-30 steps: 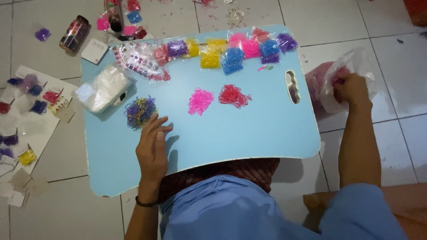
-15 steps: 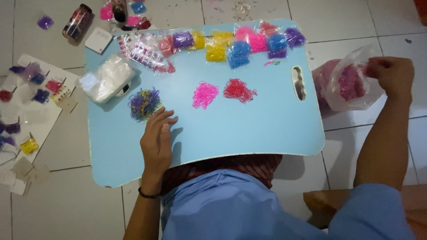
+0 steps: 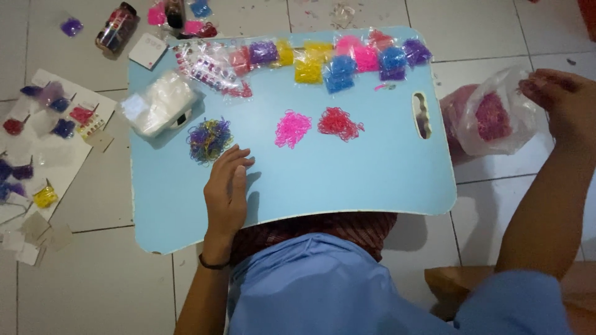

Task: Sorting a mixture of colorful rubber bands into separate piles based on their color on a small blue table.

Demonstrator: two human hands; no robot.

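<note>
Three loose piles of tiny bands sit on the blue table (image 3: pixel 347 186): one mixed pile (image 3: pixel 210 139), one pink pile (image 3: pixel 292 128), one red pile (image 3: pixel 338 123). The left hand (image 3: pixel 226 192) lies flat, fingers open, just under the mixed pile. The right hand (image 3: pixel 562 102) pinches a clear bag (image 3: pixel 496 115) off the table's right side; the bag hangs down toward the floor

The person wears a plain light blue top (image 3: pixel 323 285) with loose short sleeves; the right sleeve (image 3: pixel 515 304) ends above the elbow, leaving the forearm bare. Below the top's front edge shows a strip of dark red checked cloth (image 3: pixel 323 226) across the lap. 1 thin dark band (image 3: pixel 213 265) circles the left wrist. The left hand (image 3: pixel 226 192) and right hand (image 3: pixel 562 99) are bare, with no rings visible.
</note>
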